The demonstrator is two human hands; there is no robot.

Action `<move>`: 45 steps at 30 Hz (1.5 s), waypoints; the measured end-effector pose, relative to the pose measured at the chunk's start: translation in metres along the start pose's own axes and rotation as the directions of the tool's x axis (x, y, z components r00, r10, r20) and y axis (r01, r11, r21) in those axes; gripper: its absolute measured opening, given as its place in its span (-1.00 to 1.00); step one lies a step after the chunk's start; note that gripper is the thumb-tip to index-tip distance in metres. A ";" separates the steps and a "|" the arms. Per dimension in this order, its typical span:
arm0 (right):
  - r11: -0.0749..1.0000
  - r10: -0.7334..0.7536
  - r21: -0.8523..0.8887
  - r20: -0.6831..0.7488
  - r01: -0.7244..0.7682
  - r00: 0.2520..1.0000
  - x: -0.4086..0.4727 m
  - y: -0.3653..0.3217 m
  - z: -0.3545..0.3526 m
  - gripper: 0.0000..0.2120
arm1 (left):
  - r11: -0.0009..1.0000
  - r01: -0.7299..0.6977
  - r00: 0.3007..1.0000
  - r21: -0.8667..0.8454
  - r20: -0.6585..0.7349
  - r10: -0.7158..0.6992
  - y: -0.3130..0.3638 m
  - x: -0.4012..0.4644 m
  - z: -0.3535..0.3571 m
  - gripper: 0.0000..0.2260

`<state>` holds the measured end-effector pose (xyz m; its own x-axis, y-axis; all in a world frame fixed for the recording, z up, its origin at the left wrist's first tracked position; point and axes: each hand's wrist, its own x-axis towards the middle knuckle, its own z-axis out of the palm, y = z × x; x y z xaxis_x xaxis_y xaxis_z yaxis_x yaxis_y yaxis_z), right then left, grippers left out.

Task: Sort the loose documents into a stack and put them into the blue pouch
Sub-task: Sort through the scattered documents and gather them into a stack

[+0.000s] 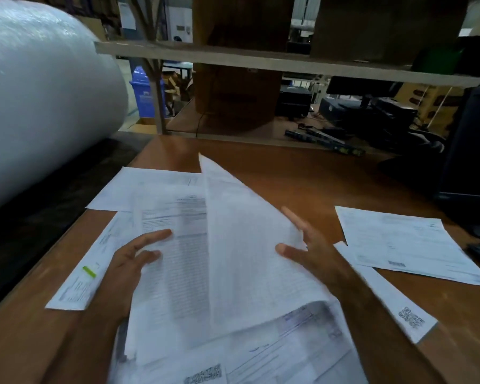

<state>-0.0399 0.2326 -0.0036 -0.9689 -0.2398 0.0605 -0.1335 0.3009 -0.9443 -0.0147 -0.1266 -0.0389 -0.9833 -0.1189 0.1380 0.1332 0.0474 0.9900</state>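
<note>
At the far left a big roll of bubble wrap [39, 101] lies beside the brown wooden desk [302, 173]. On the desk's left edge a narrow sheet with a green mark [86, 270] lies flat, partly under the left hand [128, 267], and another white sheet [139, 187] lies further back. The left hand rests on the left margin of a printed page [175, 259], its fingers spread apart and extended, pressing rather than pinching. In the middle, a lifted sheet [250, 245] stands tilted up off the pile of documents [275, 353], which sits at the near edge of the desk. The right hand [313, 253] holds that lifted sheet by its right edge, thumb in front and fingers behind, closed on the paper. To its right a long sheet with a QR code [394, 306] lies partly under the right forearm, and further right another printed sheet [408, 245] lies flat, near a dark computer tower [471, 151]. The blue pouch does not show in this view.
</note>
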 end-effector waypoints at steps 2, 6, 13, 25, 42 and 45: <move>0.946 0.025 -0.324 0.059 -0.004 0.998 0.006 0.019 0.012 -0.24 | 1.000 -0.006 1.000 0.030 0.028 0.005 -0.001 0.001 -0.002 -0.66; 0.950 0.032 -0.312 0.046 -0.016 0.998 0.013 0.020 0.027 -0.18 | 0.993 -0.017 1.000 0.119 0.005 0.016 -0.002 0.002 -0.004 -0.71; 0.936 -0.099 -0.344 -0.055 0.075 0.994 0.023 0.006 0.078 -0.23 | 0.944 -0.160 0.985 0.290 -0.016 0.172 0.008 -0.007 0.001 -0.53; 0.453 0.172 -0.678 -0.570 -0.578 0.803 0.004 0.052 -0.061 -0.28 | 0.950 -0.114 0.986 0.290 0.148 0.073 -0.045 0.033 -0.026 -0.52; 0.417 0.206 -0.822 -0.330 -0.387 0.921 0.008 0.009 0.004 -0.20 | 0.997 -0.056 0.998 0.061 0.041 0.053 -0.010 0.002 0.001 -0.65; 0.338 0.337 -0.838 -0.316 -0.428 0.887 -0.012 0.017 0.000 -0.14 | 0.999 -0.035 0.999 0.028 0.036 0.034 -0.008 0.001 0.001 -0.64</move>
<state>-0.0310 0.2402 -0.0205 -0.9700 0.1808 -0.1623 0.1947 0.9781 -0.0740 -0.0168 -0.1262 -0.0463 -0.9821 -0.0815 0.1699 0.1636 0.0793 0.9833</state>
